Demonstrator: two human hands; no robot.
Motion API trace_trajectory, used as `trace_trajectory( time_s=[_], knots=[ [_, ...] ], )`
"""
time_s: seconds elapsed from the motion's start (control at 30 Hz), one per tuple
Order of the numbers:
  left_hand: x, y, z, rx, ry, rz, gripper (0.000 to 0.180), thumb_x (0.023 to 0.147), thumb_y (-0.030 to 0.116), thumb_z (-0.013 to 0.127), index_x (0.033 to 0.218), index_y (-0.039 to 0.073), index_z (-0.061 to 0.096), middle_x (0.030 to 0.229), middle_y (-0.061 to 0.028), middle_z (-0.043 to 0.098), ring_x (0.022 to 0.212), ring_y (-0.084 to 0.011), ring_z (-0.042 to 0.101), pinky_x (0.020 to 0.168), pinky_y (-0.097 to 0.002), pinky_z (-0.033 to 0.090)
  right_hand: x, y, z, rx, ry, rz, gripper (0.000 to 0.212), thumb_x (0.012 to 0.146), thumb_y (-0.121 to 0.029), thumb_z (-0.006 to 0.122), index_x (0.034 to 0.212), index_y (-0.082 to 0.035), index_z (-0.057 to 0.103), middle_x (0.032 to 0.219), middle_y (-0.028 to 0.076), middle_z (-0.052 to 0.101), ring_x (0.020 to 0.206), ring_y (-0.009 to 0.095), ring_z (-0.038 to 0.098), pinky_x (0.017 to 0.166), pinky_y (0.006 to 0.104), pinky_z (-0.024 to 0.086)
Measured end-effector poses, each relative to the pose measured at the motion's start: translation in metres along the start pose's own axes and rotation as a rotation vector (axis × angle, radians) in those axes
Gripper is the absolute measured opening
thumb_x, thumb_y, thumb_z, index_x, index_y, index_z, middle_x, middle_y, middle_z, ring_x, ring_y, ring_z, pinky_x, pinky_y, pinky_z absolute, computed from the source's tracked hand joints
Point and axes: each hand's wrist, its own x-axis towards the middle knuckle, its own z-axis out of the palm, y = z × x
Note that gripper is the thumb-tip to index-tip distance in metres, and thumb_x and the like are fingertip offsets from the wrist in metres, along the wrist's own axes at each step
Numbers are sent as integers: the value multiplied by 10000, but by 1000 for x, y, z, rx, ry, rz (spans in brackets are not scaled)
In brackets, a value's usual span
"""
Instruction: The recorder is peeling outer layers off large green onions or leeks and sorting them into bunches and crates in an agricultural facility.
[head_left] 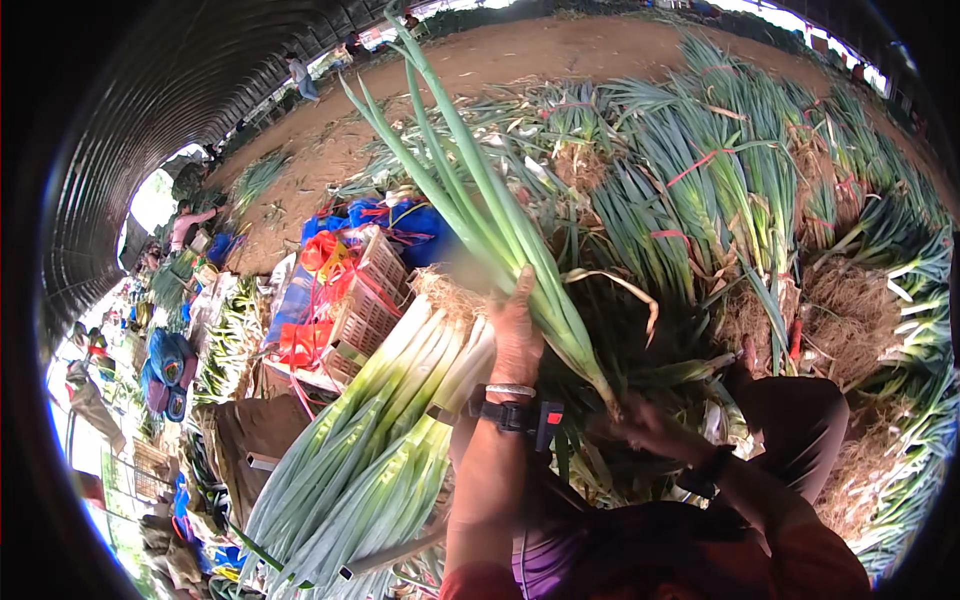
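My left hand (516,345) is closed round a long green onion (497,212), its leaves pointing up and away to the left. A dry, curled leaf (622,284) hangs off to the right of the stalk. At the stalk's lower root end is my right hand (652,428), its fingers closed there; shadow and slight blur hide their exact grip. Left of my left forearm lies a thick bundle of green onions (375,400), roots toward the far side and leaves toward me. It rests on a metal-framed support (390,556).
A plastic crate (375,290) with red and blue bags stands beyond the bundle. Tied bunches of green onions (715,180) fill the right, with root masses (850,310) nearer me. Loose onion leaves litter the dirt floor (520,55). Another person (188,225) is far left.
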Motion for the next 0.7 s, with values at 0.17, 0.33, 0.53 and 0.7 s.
trace_trajectory(
  time_s=[0.17, 0.33, 0.53, 0.7],
  knots=[
    [-13, -21, 17, 48, 32, -8, 371, 852, 136, 687, 1166, 22, 526, 1037, -60, 621, 897, -159, 593, 793, -309, 498, 68, -6, -8, 158, 257, -35, 363, 902, -146, 620, 1182, 49, 499, 1098, 97, 573, 1005, 140, 553, 824, 274, 479],
    [-25, -22, 28, 43, -20, -29, 338, 848, 161, 701, 1127, 25, 568, 968, -37, 641, 825, -123, 599, 738, -281, 499, 90, -6, -20, 8, 118, 45, 322, 877, -21, 576, 1190, 33, 521, 1097, 61, 571, 967, 113, 552, 833, 262, 472],
    [-35, -10, 32, 57, -61, -12, 325, 858, 180, 691, 1120, 33, 568, 921, -31, 640, 773, -108, 598, 668, -274, 513, 86, -24, -12, 370, 55, 96, 367, 825, 55, 541, 1187, -1, 551, 1052, 21, 597, 926, 69, 541, 749, 240, 476],
    [-30, -20, 26, 81, -20, 83, 273, 872, 172, 668, 1081, 28, 565, 889, -47, 635, 705, -130, 614, 617, -279, 537, 89, -37, -8, 220, 54, 132, 372, 795, 45, 552, 1162, -8, 573, 1043, -2, 597, 912, 74, 554, 745, 249, 473]
  ],
)
